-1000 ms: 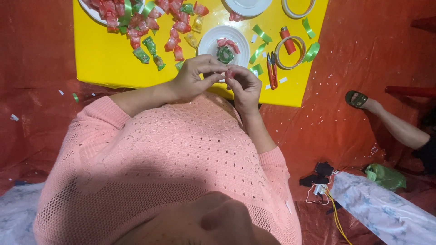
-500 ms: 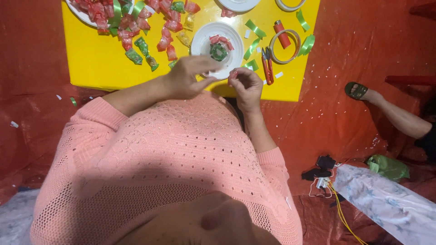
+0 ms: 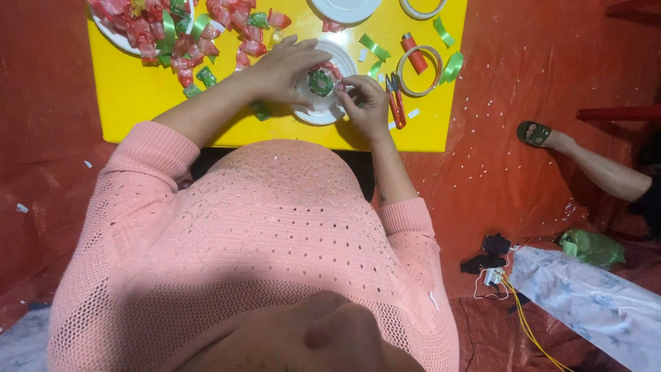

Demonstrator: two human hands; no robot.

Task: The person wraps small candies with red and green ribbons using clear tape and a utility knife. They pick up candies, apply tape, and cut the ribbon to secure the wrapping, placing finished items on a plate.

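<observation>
Pinching green-red rosette [image 3: 321, 82] on white plate [image 3: 310, 114], your right hand [image 3: 365, 103] fingertips closed on its edge, left hand [image 3: 286, 69] splayed flat, touching its other side.

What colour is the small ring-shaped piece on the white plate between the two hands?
The ring-shaped piece is green with some red at its edge, seen in the head view.

Table top [image 3: 138, 103] bright yellow. Candies [image 3: 186, 34] red and green wrappers. White plate [image 3: 313, 110] carrying a green-and-red rosette [image 3: 321, 81]. Green ribbon strips [image 3: 375, 47]. Scissors [image 3: 395, 100] red-handled, lighter [image 3: 414, 53] red. Sweater [image 3: 275, 234] salmon pink, eyelet knit. Floor sheet [image 3: 537, 55] red-orange. Sandal [image 3: 533, 133] dark green.
</observation>
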